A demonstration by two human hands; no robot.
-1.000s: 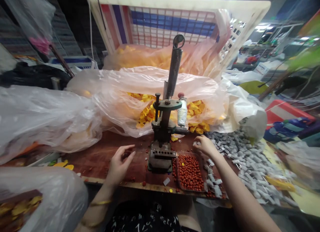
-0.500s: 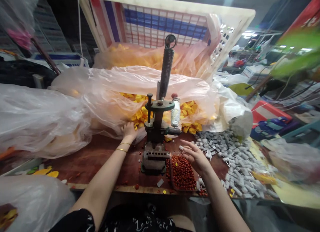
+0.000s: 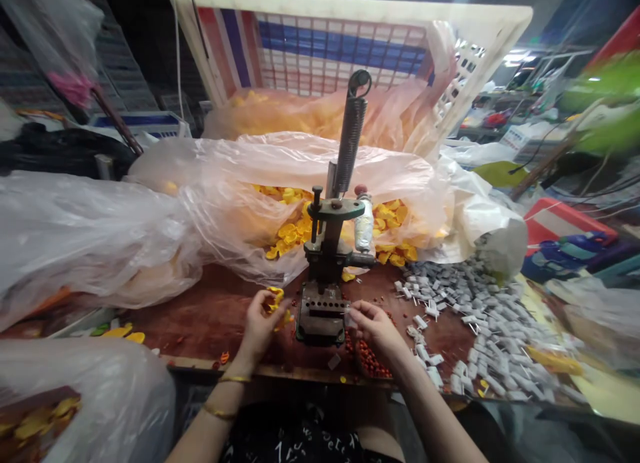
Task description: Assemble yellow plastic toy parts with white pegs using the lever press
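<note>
At the lower centre of the frame the left hand [image 3: 260, 323] pinches yellow plastic pieces [image 3: 275, 298] in curled fingers just left of the press [image 3: 324, 303] base. The right hand [image 3: 376, 328] sits just right of that base over the red beads [image 3: 370, 362], fingers drawn together on something too small to tell. Grey parts [image 3: 480, 316] cover the surface [image 3: 200, 310] at right.

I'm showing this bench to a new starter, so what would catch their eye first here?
Probably the dark metal hand press with its tall coil spring, standing mid-bench. Both hands work at its base: the left hand holds small yellow plastic pieces, the right hand sits over red beads. Right of them spreads a heap of small grey parts.
</note>
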